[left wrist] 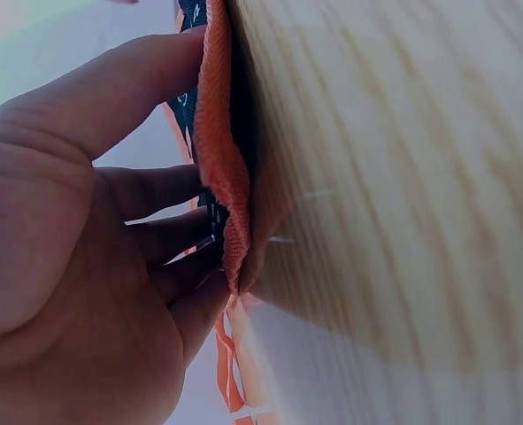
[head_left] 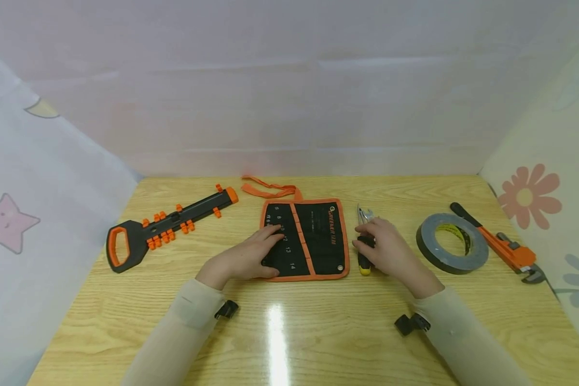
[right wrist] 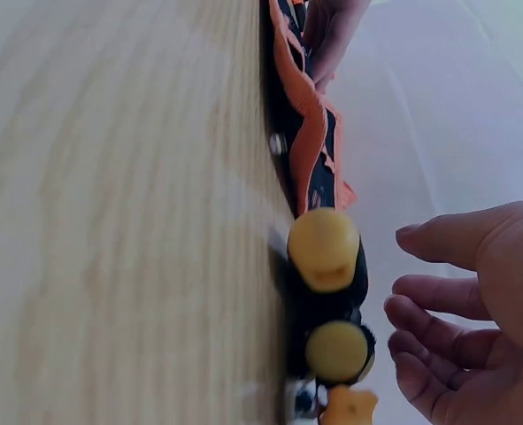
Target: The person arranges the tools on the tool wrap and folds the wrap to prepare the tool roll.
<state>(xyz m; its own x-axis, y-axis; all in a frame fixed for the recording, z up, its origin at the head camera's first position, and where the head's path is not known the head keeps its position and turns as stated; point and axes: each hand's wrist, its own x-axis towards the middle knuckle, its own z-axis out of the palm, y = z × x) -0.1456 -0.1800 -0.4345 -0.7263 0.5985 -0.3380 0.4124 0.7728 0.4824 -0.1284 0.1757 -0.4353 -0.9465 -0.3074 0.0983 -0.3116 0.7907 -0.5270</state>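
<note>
A black tool pouch (head_left: 325, 241) with orange edging and printed size numbers lies flat on the table. My left hand (head_left: 248, 254) rests on its left part, fingers spread over the numbers; in the left wrist view the thumb touches the orange edge (left wrist: 215, 115). Right of the pouch lies a small group of tools: a black handle with a yellow end (head_left: 364, 269) and the silver jaw of a wrench (head_left: 367, 213). My right hand (head_left: 388, 249) hovers over them and partly hides them. In the right wrist view its fingers stand apart from two yellow handle ends (right wrist: 323, 248).
At the left lies a black rack with orange clips (head_left: 173, 220) and a loop handle. A roll of grey tape (head_left: 429, 244) and an orange pipe wrench (head_left: 504, 246) lie at the right. Orange ties (head_left: 270, 188) trail behind the pouch. Cloth walls border the table.
</note>
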